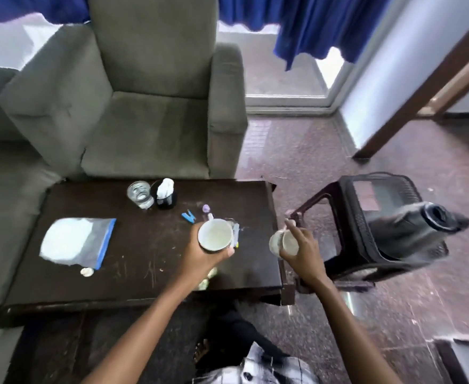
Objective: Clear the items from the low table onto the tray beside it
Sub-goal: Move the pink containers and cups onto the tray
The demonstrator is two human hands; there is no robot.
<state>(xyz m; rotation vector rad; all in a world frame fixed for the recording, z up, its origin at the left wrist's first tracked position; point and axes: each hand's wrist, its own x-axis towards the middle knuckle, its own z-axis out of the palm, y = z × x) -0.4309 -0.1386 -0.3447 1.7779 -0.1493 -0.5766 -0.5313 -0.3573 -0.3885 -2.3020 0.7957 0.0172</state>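
Left hand (203, 253) holds a mug (215, 234) above the worktop's (150, 261) right half, fingers curled round its side. Right hand (302, 253) holds a tilted cup (281, 241) over the right edge, fingers clamped on it. A glass (140, 194) stands near the far edge, and a bag (75, 242) lies at the left.

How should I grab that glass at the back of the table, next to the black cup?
Grip the glass round its side wall, about mid-height, coming from the near side, away from the black cup that stands close beside it. It stands upright and seems to hold water, so keep it level.
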